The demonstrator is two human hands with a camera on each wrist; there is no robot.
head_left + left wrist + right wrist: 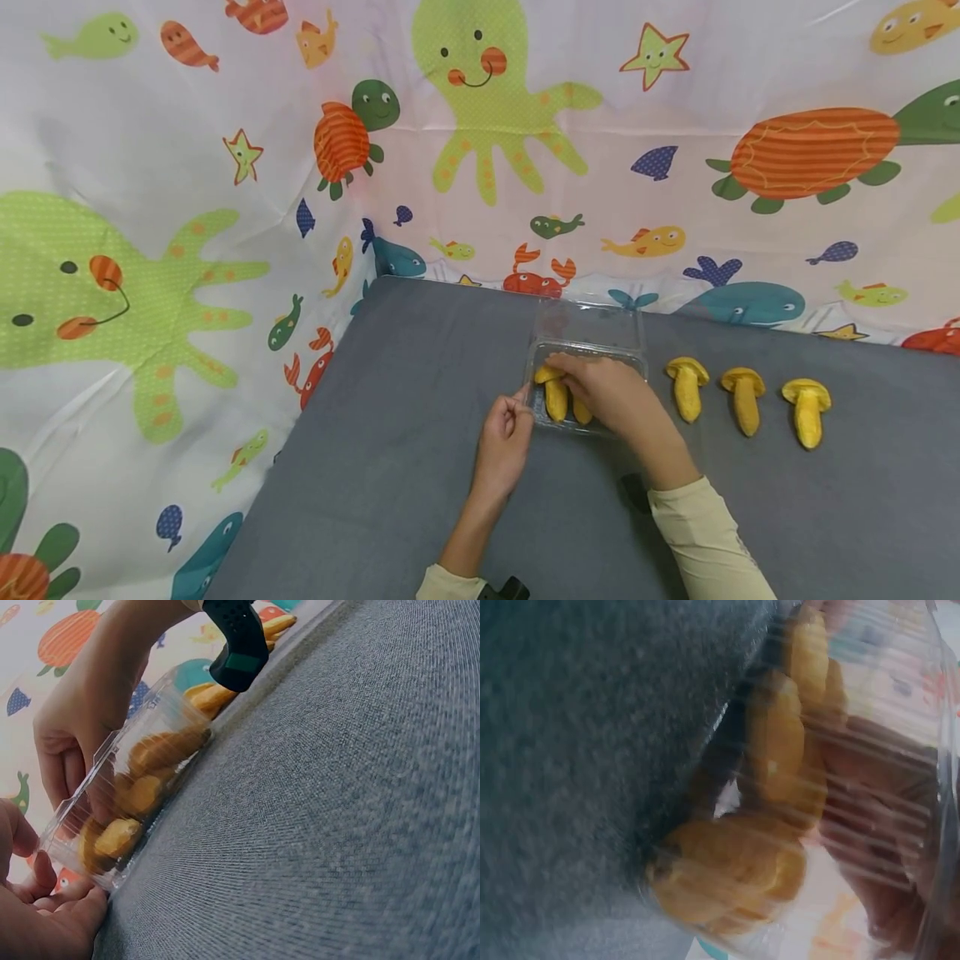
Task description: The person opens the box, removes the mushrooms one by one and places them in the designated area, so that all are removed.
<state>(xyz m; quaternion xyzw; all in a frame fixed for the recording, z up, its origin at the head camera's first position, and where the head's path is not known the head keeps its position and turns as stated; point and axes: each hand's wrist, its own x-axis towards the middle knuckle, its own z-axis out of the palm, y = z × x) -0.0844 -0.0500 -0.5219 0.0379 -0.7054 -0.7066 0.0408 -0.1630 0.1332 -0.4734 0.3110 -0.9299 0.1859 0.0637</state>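
A clear plastic clamshell box [534, 400] stands on the grey cloth with its lid folded back. My left hand [505, 442] pinches the box's left edge between thumb and fingers. Over the box, my right hand [611, 392] reaches in from above, its fingers at the cap of the leftmost yellow mushroom [556, 396]. Beside that lies another mushroom [582, 411], partly hidden under the right hand. Through the clear wall in the right wrist view, a mushroom [720, 866] shows at the other end of the box.
To the right of the box, three yellow mushrooms lie in a row: one mushroom [687, 390], a second mushroom [744, 402] and a third mushroom [808, 414]. The open lid [588, 323] reaches back toward the printed sea-animal curtain [480, 233].
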